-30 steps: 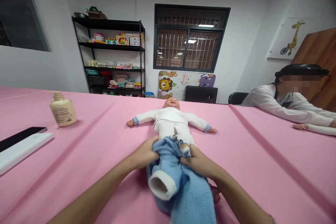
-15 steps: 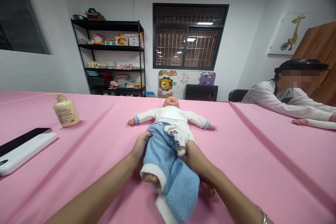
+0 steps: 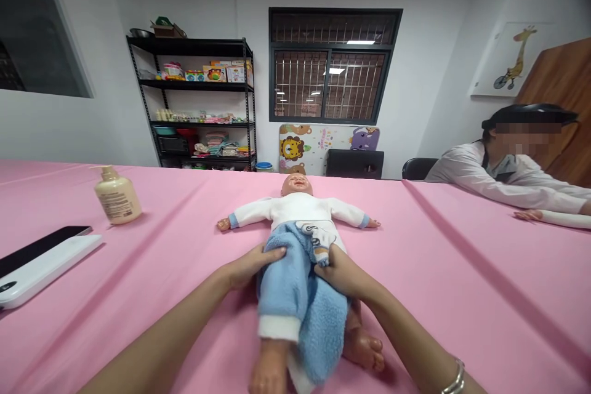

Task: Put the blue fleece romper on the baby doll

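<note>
**A baby doll (image 3: pixel 295 206) is laid on its back on the pink-covered counter (image 3: pixel 443 295), its legs held inside blue fleece trousers (image 3: pixel 286 283).**
At far left, a black phone (image 3: pixel 41 257) is laid on a white flat box (image 3: pixel 50 272), and a cream pump bottle (image 3: pixel 117 198) is stood just beyond them. The left hand (image 3: pixel 249 266) is pressed on the trouser leg, its fingers (image 3: pixel 272 252) flat and slightly apart, not clamped. The right hand (image 3: pixel 344 277) is placed at the waistband, its fingers (image 3: pixel 323 261) closed on the fleece edge. One bare doll foot (image 3: pixel 362 348) is left out beside the fabric. At right, a co-worker's white sleeve (image 3: pixel 503 191) is rested along the counter.
</note>
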### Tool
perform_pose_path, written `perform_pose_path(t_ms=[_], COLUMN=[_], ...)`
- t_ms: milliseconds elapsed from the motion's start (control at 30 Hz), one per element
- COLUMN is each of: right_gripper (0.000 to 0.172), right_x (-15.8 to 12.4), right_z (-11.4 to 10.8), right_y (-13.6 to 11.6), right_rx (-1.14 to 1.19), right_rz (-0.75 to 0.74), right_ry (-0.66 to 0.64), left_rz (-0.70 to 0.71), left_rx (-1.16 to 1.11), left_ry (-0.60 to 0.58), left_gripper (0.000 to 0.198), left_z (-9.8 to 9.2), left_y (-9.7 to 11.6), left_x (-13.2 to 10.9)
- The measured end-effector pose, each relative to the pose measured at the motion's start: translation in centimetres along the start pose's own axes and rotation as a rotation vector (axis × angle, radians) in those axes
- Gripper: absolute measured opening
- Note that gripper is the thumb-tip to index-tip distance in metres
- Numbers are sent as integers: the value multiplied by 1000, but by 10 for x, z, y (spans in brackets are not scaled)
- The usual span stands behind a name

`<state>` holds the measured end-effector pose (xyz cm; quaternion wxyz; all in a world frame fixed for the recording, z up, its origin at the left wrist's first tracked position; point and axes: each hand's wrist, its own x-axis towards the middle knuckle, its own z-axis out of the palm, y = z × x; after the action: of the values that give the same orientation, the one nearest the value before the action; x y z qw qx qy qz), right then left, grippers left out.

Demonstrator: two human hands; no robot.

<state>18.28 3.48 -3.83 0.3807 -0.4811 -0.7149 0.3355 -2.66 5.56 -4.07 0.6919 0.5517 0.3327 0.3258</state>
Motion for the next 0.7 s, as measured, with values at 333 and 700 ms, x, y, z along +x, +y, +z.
perform_pose_path(t_ms=[333, 700], right_gripper=[39, 29], right_x=[-5, 3], right_z=[-2, -21], right_y=[-8, -6], right_rx=[151, 16], right_rz=[26, -66], right_ry=[-66, 127], left_rz=[141, 318], left_rx=[-4, 712], left_ry=[116, 703], left_gripper=[51, 32], left_z=[-12, -39], left_y=[-2, 5], left_x=[7, 19])
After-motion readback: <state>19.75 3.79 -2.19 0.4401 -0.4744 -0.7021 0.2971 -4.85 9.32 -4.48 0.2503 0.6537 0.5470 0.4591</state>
